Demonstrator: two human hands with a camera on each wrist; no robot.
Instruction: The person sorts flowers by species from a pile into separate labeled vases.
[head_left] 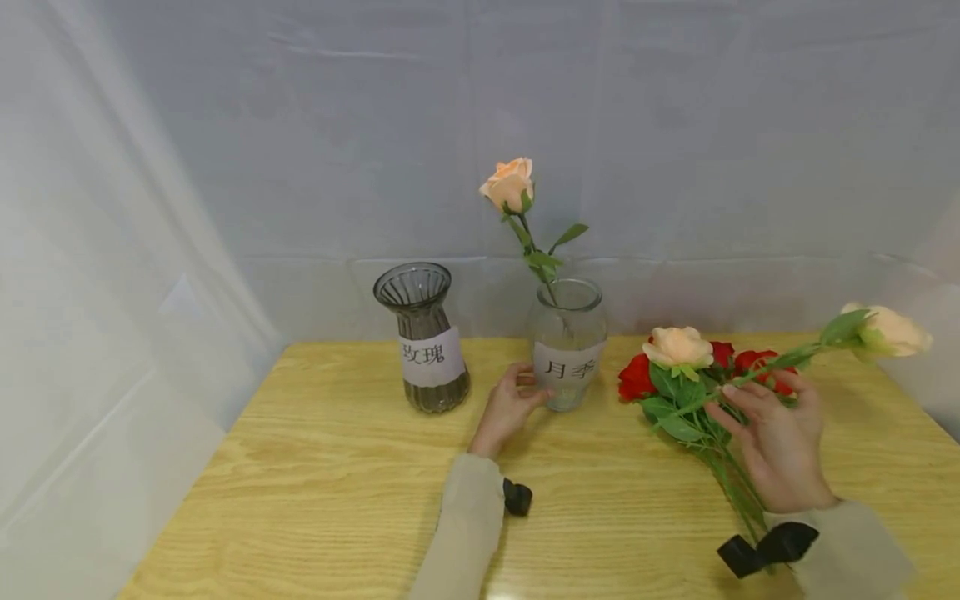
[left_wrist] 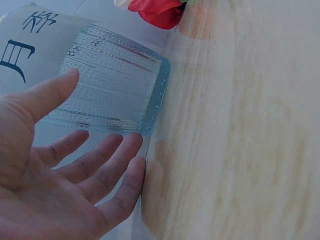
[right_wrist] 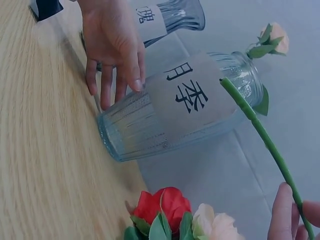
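My left hand (head_left: 510, 410) is at the lower left of a clear glass vase (head_left: 567, 400), fingers loosely extended and thumb in front, touching its side. One peach rose (head_left: 512, 185) stands in that vase, leaning left. Off to the right, my right hand (head_left: 789, 450) pinches the green stem of another peach rose (head_left: 892, 332). Its bloom points right and is out of the right wrist view, where the stem's cut end (right_wrist: 227, 85) appears in front of the vase. Below the held stem lie red roses (head_left: 637, 377) and a peach rose (head_left: 681, 348).
A grey ribbed glass vase (head_left: 427, 321) with a white label stands left of the clear one. Both are near the back of the wooden table (head_left: 330, 475). Pale sheeting (head_left: 337, 167) hangs behind. Loose stems reach towards the table's front right.
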